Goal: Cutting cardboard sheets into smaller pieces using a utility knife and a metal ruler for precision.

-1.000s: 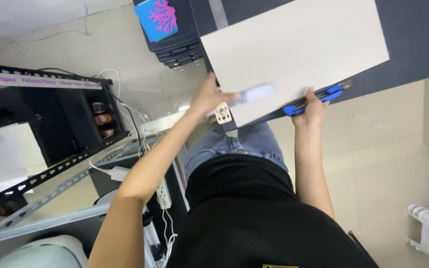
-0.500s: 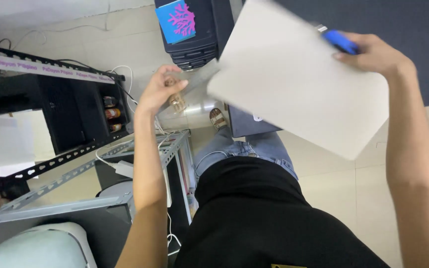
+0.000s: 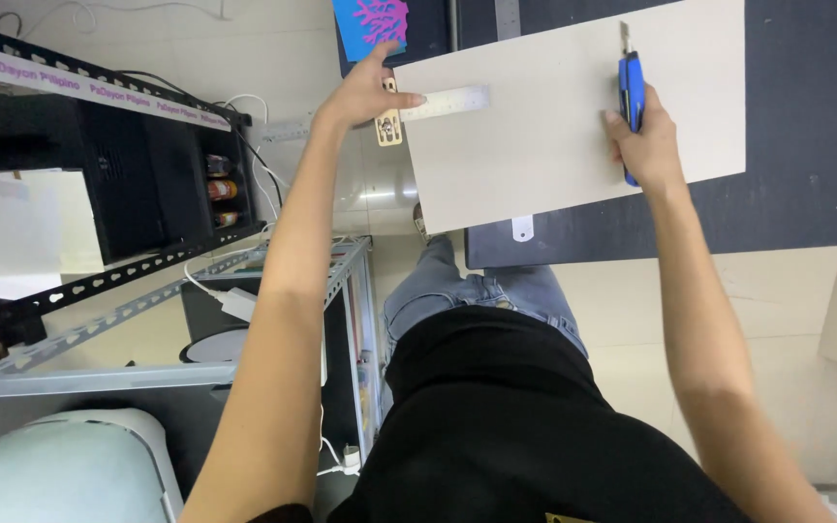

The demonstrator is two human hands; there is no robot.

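Pressing down with spread fingers of the left hand on one end of a steel ruler, flat along the near-left edge of a pale grey board. Not wrapped round the ruler, only pinning it with fingertips, thumb raised toward a small panel with a pink coral shape on blue. Dangling just beside the hand, a small tag with printed figures, off the board's corner.

Clenched round a blue utility knife, the right hand, fingers closed on the lower handle, blade end pointing away from the body and lying over the board near its far edge. Knife and ruler well apart, at opposite sides of the board.

Lying flat on a dark bench, the board, its left part overhanging the bench edge above the floor. Peeking from under the board's near edge, a small white tab.

Below, blue jeans and a black shirt. To the left, a metal angle-iron rack with a black box on it, white cables trailing over pale floor tiles, and a rounded pale green casing at the lower corner.
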